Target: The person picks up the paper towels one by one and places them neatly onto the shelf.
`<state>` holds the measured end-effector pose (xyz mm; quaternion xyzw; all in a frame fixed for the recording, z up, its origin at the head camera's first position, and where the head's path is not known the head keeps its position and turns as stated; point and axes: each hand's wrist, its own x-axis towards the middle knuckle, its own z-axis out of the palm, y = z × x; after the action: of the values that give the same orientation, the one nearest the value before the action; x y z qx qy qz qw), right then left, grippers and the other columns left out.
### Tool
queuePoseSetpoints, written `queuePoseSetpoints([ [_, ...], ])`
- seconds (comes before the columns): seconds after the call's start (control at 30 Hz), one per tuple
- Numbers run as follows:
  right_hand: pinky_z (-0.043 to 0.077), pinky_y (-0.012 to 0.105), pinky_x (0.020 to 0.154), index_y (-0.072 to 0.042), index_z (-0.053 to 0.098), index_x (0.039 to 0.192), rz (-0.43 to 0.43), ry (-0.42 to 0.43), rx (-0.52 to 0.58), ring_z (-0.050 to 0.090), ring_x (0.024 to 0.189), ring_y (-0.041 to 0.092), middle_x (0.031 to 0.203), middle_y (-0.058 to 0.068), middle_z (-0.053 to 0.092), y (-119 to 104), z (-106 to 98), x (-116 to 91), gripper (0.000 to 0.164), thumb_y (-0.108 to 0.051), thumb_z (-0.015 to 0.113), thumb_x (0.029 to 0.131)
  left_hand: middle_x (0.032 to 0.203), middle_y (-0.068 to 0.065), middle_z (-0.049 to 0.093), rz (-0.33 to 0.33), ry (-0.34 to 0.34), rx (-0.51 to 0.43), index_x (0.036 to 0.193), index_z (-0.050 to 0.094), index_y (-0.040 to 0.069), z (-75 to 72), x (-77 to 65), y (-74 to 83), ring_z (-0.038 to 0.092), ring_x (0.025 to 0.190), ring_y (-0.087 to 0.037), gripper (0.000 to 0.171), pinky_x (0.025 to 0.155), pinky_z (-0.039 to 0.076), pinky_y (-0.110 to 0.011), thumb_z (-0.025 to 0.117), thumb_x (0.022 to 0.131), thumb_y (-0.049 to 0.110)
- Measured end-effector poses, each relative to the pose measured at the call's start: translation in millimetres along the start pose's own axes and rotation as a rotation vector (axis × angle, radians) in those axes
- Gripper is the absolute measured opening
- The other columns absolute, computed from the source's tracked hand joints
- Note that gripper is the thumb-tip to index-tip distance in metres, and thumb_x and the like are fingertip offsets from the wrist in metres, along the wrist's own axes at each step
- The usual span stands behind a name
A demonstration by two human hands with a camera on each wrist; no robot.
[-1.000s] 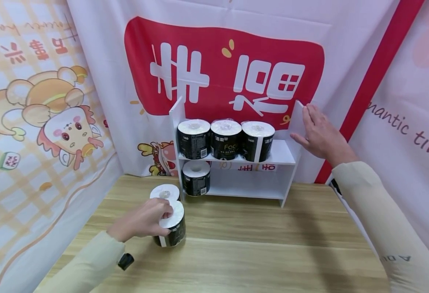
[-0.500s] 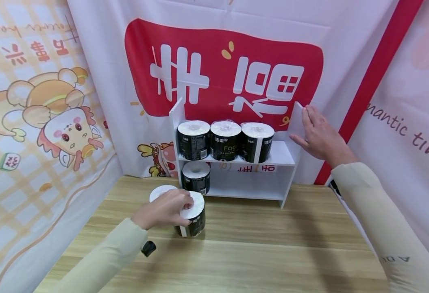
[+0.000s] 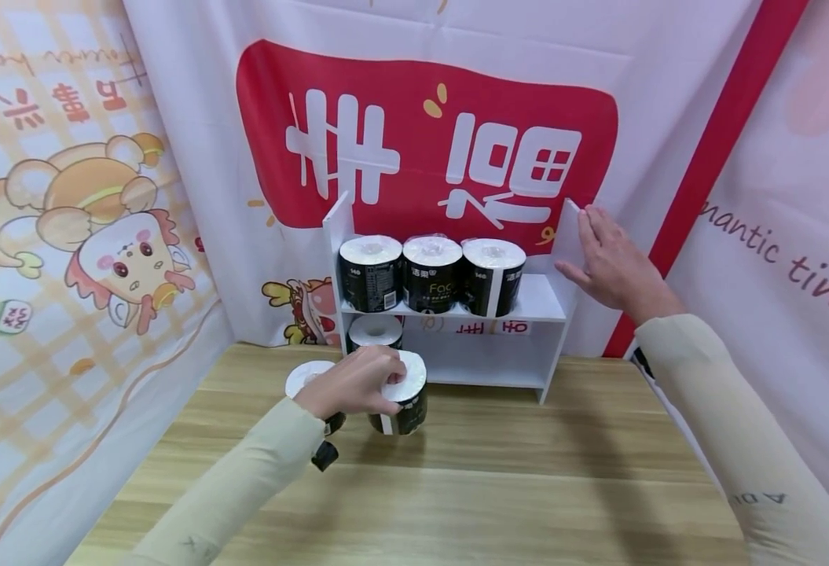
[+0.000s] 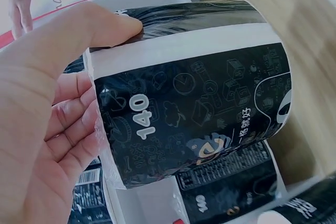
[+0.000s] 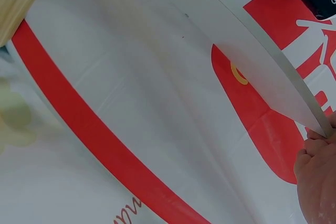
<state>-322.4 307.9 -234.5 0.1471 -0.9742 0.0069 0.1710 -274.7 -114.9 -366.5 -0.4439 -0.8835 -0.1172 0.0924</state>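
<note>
My left hand (image 3: pixel 357 383) grips a toilet paper roll (image 3: pixel 408 410) in black wrapping, thumb on its side and fingers at its white top. The roll is in front of the white shelf (image 3: pixel 544 300), overlapping its lower level. The left wrist view shows my thumb pressed on the wrapper of this roll (image 4: pixel 194 103). My right hand (image 3: pixel 619 267), fingers straight, rests against the shelf's right side panel (image 5: pixel 262 56). A roll standing on the table (image 3: pixel 306 374) is partly hidden by my left hand.
Three wrapped rolls (image 3: pixel 431 277) stand side by side on the upper level. Another roll (image 3: pixel 374 330) sits at the left of the lower level, partly covered by the held roll. Printed cloth (image 3: pixel 421 157) hangs behind the shelf and along both sides.
My left hand has carried the roll rightward and toward the shelf, from beside the other roll on the table. The right hand stays at the side panel.
</note>
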Motion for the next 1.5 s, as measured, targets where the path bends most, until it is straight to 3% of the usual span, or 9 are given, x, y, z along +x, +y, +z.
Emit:
queuePoseSetpoints([
  [0.3, 0.036, 0.070, 0.118, -0.006, -0.003, 0.169, 0.003, -0.011, -0.003, 0.012, 0.162, 0.049, 0.176, 0.026, 0.008, -0.4, -1.7, 0.9, 0.111, -0.045, 0.071, 0.097, 0.075, 0.006, 0.048, 0.009, 0.014, -0.008, 0.074, 0.059, 0.013, 0.8, 25.5, 2.1, 0.040, 0.069, -0.009, 0.032, 0.062, 0.031, -0.022, 0.088, 0.073, 0.026],
  [0.5, 0.036, 0.070, 0.119, -0.007, -0.002, 0.170, 0.003, -0.010, 0.007, 0.012, 0.162, 0.049, 0.176, 0.026, 0.010, -0.5, 0.4, 0.4, 0.112, -0.044, 0.073, 0.096, 0.075, 0.005, 0.045, 0.033, 0.018, -0.001, 0.072, 0.056, 0.010, 6.8, 39.8, -1.5, 0.038, 0.069, -0.010, 0.032, 0.064, 0.030, -0.024, 0.085, 0.074, 0.024],
  [0.73, 0.036, 0.070, 0.119, -0.007, -0.003, 0.170, 0.006, -0.013, -0.003, 0.012, 0.162, 0.049, 0.176, 0.026, 0.009, -0.4, 0.3, -0.1, 0.112, -0.044, 0.073, 0.096, 0.076, 0.004, 0.044, 0.017, 0.012, -0.017, 0.072, 0.053, 0.011, 12.1, 53.4, -4.3, 0.038, 0.071, -0.010, 0.034, 0.067, 0.033, -0.026, 0.085, 0.076, 0.022],
  [1.13, 0.041, 0.069, 0.116, -0.005, 0.002, 0.170, 0.003, 0.011, -0.015, 0.016, 0.161, 0.048, 0.175, 0.026, 0.014, -0.5, 3.1, 0.6, 0.111, -0.042, 0.075, 0.095, 0.082, 0.002, 0.051, -0.001, 0.019, -0.033, 0.079, 0.060, 0.014, 23.7, 69.1, -20.2, 0.044, 0.076, -0.012, 0.030, 0.067, 0.035, -0.026, 0.088, 0.077, 0.022],
  [1.5, 0.041, 0.068, 0.116, -0.005, 0.003, 0.170, 0.017, -0.006, -0.020, 0.014, 0.163, 0.047, 0.176, 0.025, 0.011, -2.2, 1.3, 0.3, 0.109, -0.046, 0.072, 0.096, 0.084, 0.000, 0.051, -0.013, 0.042, -0.092, 0.085, 0.065, 0.012, 30.3, 72.0, -32.6, 0.043, 0.078, -0.013, 0.026, 0.070, 0.037, -0.028, 0.090, 0.078, 0.017],
])
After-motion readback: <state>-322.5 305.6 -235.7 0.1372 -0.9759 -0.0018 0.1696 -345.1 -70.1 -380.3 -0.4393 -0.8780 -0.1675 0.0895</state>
